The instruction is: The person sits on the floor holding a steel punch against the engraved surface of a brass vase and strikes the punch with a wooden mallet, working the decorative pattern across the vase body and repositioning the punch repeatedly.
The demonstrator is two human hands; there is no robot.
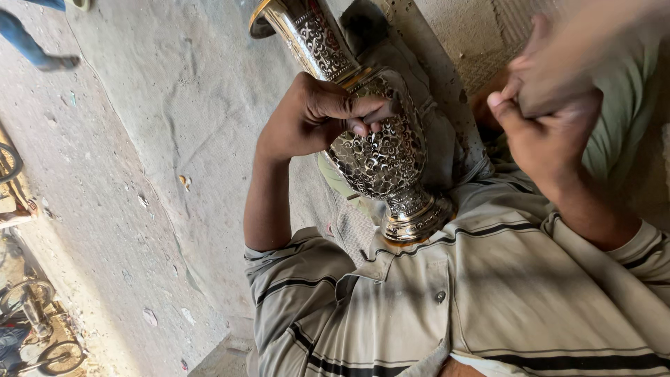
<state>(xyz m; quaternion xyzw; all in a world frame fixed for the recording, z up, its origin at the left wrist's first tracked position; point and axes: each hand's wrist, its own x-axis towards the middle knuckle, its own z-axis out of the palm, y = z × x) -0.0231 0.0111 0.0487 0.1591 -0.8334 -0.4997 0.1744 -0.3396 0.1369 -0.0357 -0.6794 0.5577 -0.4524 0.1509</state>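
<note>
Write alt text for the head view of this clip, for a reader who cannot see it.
A tall engraved silver-and-brass metal vase lies tilted across the lap of a person in a striped beige shirt. The left hand presses a small tool against its belly, while the right hand is raised and blurred beside it, above a grey concrete floor.

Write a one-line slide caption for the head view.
Left hand pressed to an ornate metal vase on the lap; right hand raised, blurred.

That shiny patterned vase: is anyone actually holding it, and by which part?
Yes. The left hand grips the metal vase at the top of its rounded belly, just below the neck. The right hand is raised, closed and blurred; what it holds cannot be told.
</note>
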